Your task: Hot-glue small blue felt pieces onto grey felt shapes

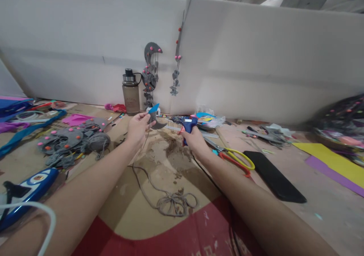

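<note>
My left hand (138, 129) pinches a grey felt crescent (158, 125) by its left side. A pointed blue piece (154, 108) sticks up at the crescent's top, by my fingertips; whether it is attached cannot be seen. Wrapped in my right hand (196, 140) is a blue glue gun (190, 122), its dark nozzle aimed left at the crescent with a gap between. Grey yarn (173, 203) lies in a loose coil on the cardboard (125, 214), and a strand of it runs up below my left hand. Behind my right hand's wrist, scissors (238, 157) with yellow and orange handles lie on the table.
A black phone (274, 176) lies at the right, near yellow sheets (335, 157). Grey felt ornaments (74, 138) with pink pom-poms are heaped at the left. A bottle (131, 97) stands against the white board (256, 59), where finished-looking hangings (149, 78) dangle. The glue gun's cord trails toward me.
</note>
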Action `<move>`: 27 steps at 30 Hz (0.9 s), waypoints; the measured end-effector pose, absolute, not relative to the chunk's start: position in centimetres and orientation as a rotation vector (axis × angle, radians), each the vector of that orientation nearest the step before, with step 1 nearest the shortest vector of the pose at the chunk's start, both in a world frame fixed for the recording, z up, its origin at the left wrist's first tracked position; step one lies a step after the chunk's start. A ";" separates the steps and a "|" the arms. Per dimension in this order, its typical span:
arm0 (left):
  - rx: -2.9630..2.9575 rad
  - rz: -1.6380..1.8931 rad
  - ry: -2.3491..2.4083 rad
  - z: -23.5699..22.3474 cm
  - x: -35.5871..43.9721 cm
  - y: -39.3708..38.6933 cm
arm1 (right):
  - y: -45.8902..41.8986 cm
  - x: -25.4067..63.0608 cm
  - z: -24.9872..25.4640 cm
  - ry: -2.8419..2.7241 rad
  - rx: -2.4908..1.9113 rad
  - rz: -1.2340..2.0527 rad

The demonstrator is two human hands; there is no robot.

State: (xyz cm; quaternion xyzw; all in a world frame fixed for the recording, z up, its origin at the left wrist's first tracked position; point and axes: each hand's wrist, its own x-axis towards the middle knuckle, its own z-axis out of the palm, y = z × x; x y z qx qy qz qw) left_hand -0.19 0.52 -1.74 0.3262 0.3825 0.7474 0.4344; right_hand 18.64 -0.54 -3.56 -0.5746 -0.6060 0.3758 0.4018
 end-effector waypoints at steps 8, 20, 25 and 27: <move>0.878 1.938 0.940 -1.1 0.0 0.4 | 0.1 21.1 -2.0 -1.640 -1.727 1.156; 1.168 1.919 0.961 -0.2 1.4 -0.8 | -2.7 19.7 0.0 -1.954 -1.400 0.279; 1.526 1.807 1.064 -0.4 3.1 -2.2 | -3.6 15.4 -1.4 -1.408 -0.856 1.019; 1.622 1.791 1.109 -0.3 3.6 -2.9 | -3.9 14.7 -1.5 -1.205 -0.742 1.277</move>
